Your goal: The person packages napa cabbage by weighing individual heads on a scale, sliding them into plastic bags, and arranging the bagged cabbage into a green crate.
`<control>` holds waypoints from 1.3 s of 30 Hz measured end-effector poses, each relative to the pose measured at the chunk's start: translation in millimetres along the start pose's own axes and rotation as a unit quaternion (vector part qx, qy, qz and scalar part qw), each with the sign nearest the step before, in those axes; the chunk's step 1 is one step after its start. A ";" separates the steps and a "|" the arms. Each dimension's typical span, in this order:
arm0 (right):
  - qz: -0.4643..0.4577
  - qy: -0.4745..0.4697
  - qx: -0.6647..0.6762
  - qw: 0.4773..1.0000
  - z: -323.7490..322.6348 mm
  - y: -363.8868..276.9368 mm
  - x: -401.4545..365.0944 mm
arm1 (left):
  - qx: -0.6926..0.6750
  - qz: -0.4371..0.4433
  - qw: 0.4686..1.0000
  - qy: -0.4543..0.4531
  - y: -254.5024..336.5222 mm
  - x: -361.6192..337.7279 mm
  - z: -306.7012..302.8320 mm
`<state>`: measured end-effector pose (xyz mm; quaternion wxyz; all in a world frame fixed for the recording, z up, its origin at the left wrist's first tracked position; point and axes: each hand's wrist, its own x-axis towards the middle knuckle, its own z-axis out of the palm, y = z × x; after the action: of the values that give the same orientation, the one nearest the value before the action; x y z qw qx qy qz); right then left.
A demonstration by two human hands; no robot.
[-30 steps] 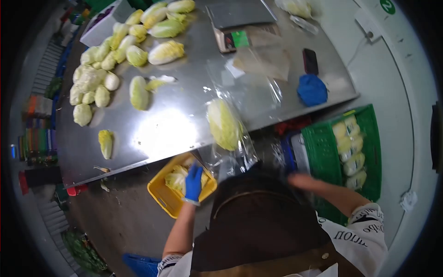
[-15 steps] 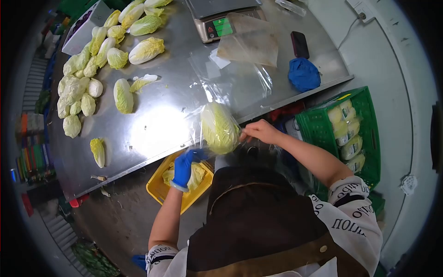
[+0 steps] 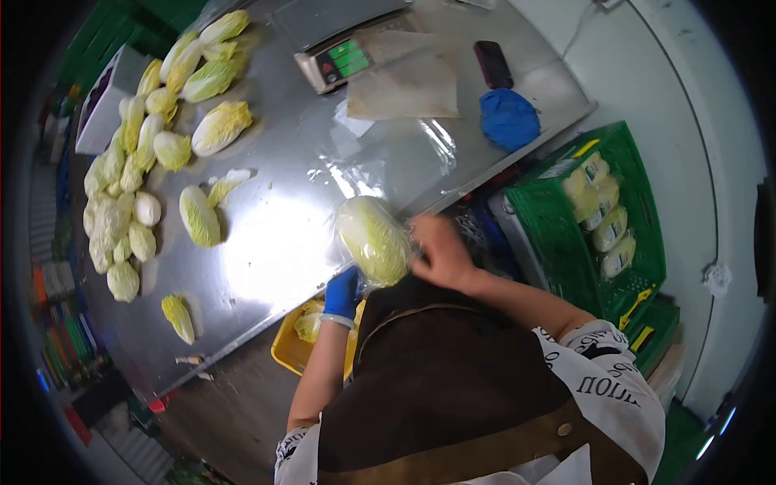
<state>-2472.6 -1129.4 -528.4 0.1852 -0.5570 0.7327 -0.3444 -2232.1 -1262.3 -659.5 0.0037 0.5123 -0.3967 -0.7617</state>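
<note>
A pale green napa cabbage (image 3: 373, 241) in clear plastic film is held up close to my apron, over the table's front edge. My left hand (image 3: 342, 295), in a blue glove, is closed on it at the lower left; part of its fingers is hidden. At the cabbage's right side, my bare right hand (image 3: 440, 252) is curled in at the film, smeared by motion. On the tabletop beyond lies more clear film (image 3: 364, 174). Partly covered by my left arm, a yellow basket (image 3: 284, 356) with cabbage leaves stands below.
Several unwrapped cabbages (image 3: 222, 128) lie along the left of the steel table (image 3: 291, 153). A scale (image 3: 311, 71), brown sheet (image 3: 404, 89), phone (image 3: 494, 65) and blue bundle (image 3: 509, 119) are at the back and right. A green crate (image 3: 533, 218) holds several wrapped cabbages.
The view has turned and shifted. The wrapped cabbage has tilted and come nearer my apron. My right hand has moved in against its right side; my left still grips the lower left.
</note>
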 end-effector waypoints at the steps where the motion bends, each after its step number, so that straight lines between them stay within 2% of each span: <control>1: -0.100 -0.037 -0.042 0.993 18.6 2.6 -5.6 | 0.059 0.066 0.996 -0.031 -9.2 5.2 -6.3; 2: -0.201 -0.066 -0.077 0.974 36.8 5.8 -10.5 | -0.136 -0.028 0.987 -0.079 -8.8 12.8 -6.9; 3: -0.199 -0.102 -0.162 0.961 49.5 5.1 -7.1 | 0.167 0.106 0.978 -0.059 11.9 -2.5 0.6; 4: -0.224 -0.009 -0.264 0.938 62.9 12.4 -3.5 | 0.441 0.254 0.860 -0.043 31.8 -17.7 9.4; 5: -0.224 0.017 -0.213 0.951 63.8 13.5 5.8 | 0.380 0.202 0.902 -0.025 1.4 17.5 -32.5; 6: -0.215 0.022 -0.221 0.951 67.1 13.0 15.6 | 0.229 0.096 0.969 0.002 21.3 21.4 -29.0; 7: -0.192 0.049 -0.198 0.960 67.7 9.4 23.7 | 0.059 0.006 0.996 0.061 42.5 23.9 -24.1; 8: -0.145 -0.001 -0.151 0.978 41.4 -4.7 32.2 | 0.135 0.086 0.976 0.144 73.8 9.0 -3.5; 9: -0.108 0.040 -0.125 0.985 40.8 -3.4 40.0 | 0.144 0.241 0.947 0.153 95.1 -3.6 13.7; 10: -0.036 0.037 -0.048 0.997 34.3 -0.6 48.2 | 0.311 0.435 0.833 0.141 106.5 6.5 2.3; 11: 0.035 0.044 0.029 0.998 27.7 1.5 56.2 | 0.368 0.561 0.731 0.122 138.4 -9.4 27.2; 12: 0.112 0.005 0.102 0.988 -1.3 -6.6 62.7 | 0.392 0.511 0.758 0.105 157.9 0.7 25.3; 14: 0.198 0.019 0.185 0.962 -43.8 -3.4 64.2 | 0.384 0.501 0.775 0.031 191.5 16.0 37.0; 15: 0.236 0.024 0.228 0.944 -60.6 2.3 61.6 | 0.285 0.375 0.881 -0.042 204.0 10.1 53.3; 16: 0.272 0.071 0.284 0.917 -71.6 9.9 56.5 | 0.178 0.231 0.950 -0.111 220.2 -7.3 80.6; 17: 0.302 0.116 0.340 0.883 -82.1 19.6 51.0 | 0.056 0.148 0.948 -0.277 226.8 -10.6 89.5; 18: 0.329 0.157 0.396 0.843 -93.4 28.7 45.2 | 0.038 0.126 0.950 -0.284 223.2 -16.3 103.0; 19: 0.309 0.135 0.533 0.776 -123.9 29.2 26.3 | 0.084 0.169 0.939 -0.287 223.9 -36.3 132.7; 20: 0.255 0.069 0.638 0.723 -142.5 49.2 6.1 | 0.130 0.211 0.925 -0.289 221.4 -52.2 162.4; 21: 0.218 0.144 0.678 0.688 -151.9 51.7 -15.4 | 0.106 0.227 0.933 -0.257 215.8 -60.6 193.3; 22: 0.178 0.218 0.710 0.646 -161.0 54.0 -37.3 | 0.061 0.215 0.938 -0.266 208.3 -70.5 225.1; 24: 0.170 0.265 0.483 0.817 -166.4 68.8 -79.7 | 0.047 0.215 0.948 -0.231 179.2 -73.6 288.9; 26: 0.189 0.342 0.521 0.759 -189.4 61.6 -119.4 | 0.030 0.201 0.931 -0.303 142.4 -82.3 354.7; 28: 0.205 0.397 0.550 0.706 -208.9 78.3 -171.0 | 0.221 0.214 0.867 -0.392 115.2 -80.2 398.3; 29: 0.247 0.436 0.554 0.664 -217.4 88.4 -204.5 | 0.356 0.333 0.773 -0.406 113.9 -81.7 411.8; 30: 0.246 0.504 0.488 0.669 -225.7 101.1 -236.8 | 0.474 0.439 0.648 -0.403 114.8 -86.1 426.5; 31: 0.296 0.541 0.435 0.657 -239.4 113.3 -273.7 | 0.442 0.414 0.654 -0.454 123.1 -99.2 447.4; 32: 0.393 0.576 0.351 0.625 -249.6 128.1 -308.8 | 0.331 0.312 0.746 -0.486 117.1 -106.6 457.3; 34: 0.437 0.658 0.106 0.604 -258.6 167.6 -381.5 | 0.275 0.084 0.815 -0.503 117.6 -93.0 455.2; 36: 0.564 0.617 0.008 0.549 -272.9 190.6 -440.1 | 0.279 0.051 0.858 -0.428 110.3 -79.3 452.0; 38: 0.581 0.604 -0.048 0.543 -274.6 222.8 -476.0 | 0.262 0.033 0.886 -0.382 106.2 -72.8 449.1; 39: 0.590 0.593 -0.071 0.543 -267.3 236.8 -487.8 | 0.256 0.054 0.885 -0.385 98.3 -61.3 440.4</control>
<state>-2659.1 -555.6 -566.0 -0.1706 0.3213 0.8608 -0.3558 -2587.4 -1039.9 -481.4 -0.2395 0.1401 -0.5756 -0.7692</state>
